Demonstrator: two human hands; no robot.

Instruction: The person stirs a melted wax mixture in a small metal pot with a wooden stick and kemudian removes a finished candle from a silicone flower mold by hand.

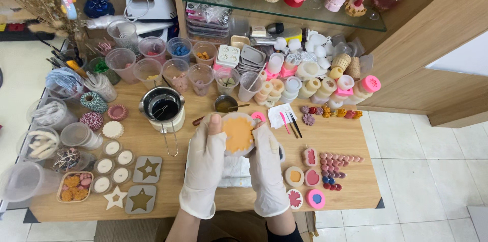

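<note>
Both my hands wear white gloves and together hold a round pale mould [239, 134] filled with orange wax, tilted up toward me above the wooden table [351, 140]. My left hand [205, 163] grips its left side with the thumb on the rim. My right hand [266, 163] grips its right side. Under my hands lies a white cloth [235, 171]. Just behind the mould stand a small metal cup [225, 103] of amber liquid with a stick in it, and a black melting pot [162, 108] with a wire handle.
Clear plastic cups [147, 71] and stacked moulds [310, 77] crowd the back. Star moulds [147, 169] and small round candles [113, 163] lie at left; small pink and red wax pieces [333, 165] at right. A glass shelf [284, 5] of dessert candles hangs above.
</note>
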